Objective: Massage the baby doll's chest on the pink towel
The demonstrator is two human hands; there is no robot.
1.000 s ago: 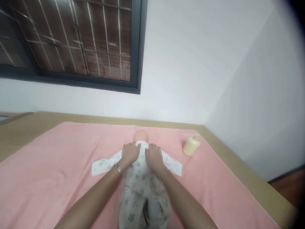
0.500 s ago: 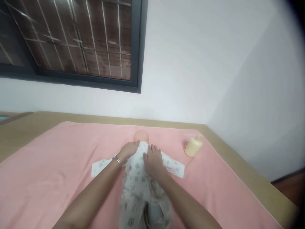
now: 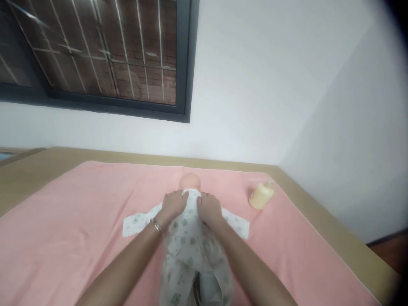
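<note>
Bare pink blanket (image 3: 63, 229) lies open leftward; only a yellow bottle (image 3: 261, 196) stands right.

A: How much of the doll (image 3: 190, 182) shows?

B: Only the top of its head, at twelve o'clock from the hands. The left hand (image 3: 172, 205) and right hand (image 3: 209, 208) cover the shoulders, and the printed romper (image 3: 186, 238) hides the body.

A: And the legs?

B: Blurred, cut off by the bottom edge at six o'clock.

A: The yellow bottle (image 3: 261, 196)?

B: Too small to read any detail.
</note>
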